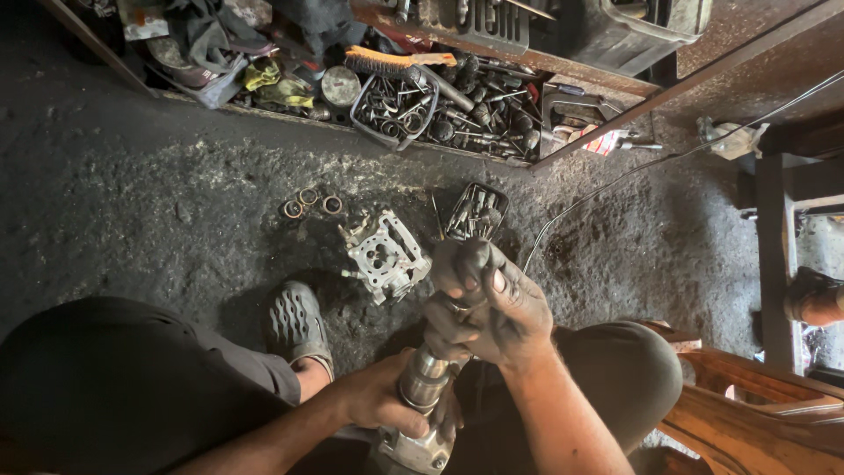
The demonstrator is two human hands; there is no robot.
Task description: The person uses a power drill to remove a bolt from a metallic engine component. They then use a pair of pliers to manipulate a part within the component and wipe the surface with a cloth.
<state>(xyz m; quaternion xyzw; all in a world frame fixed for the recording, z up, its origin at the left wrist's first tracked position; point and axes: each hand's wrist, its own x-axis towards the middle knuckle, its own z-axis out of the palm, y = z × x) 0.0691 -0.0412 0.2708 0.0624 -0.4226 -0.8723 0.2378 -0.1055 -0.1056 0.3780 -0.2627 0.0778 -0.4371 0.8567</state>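
Head view, hands: a metal cylindrical part (425, 380) is held upright-ish between the knees, tilted slightly to the right at the top
Left hand (382, 400): wrapped round the lower, shiny section of the cylindrical part, fingers closed on it
Right hand (488, 308): blackened w/ grease, clamped over the top end of the part, fingers curled shut; what sits under the palm can't be told
Part base: a pale cast housing (413, 453) is seen at the bottom edge, joined to the cylinder
Head view, floor: a grey cast engine piece w/ round holes (385, 255) is laid on the dark gritty floor (132, 211), just left of the right hand, not touched
Small tray (476, 211): black, filled w/ bits and small tools, set just above the right hand
Rings (310, 202): three coppery rings are grouped left of the cast piece
Shoe (297, 324): a dark perforated clog is worn, near the left forearm
Head view, top: a shelf of loose tools and bolts (466, 110) is seen, w/ an orange-bristled brush (387, 62) lying on it
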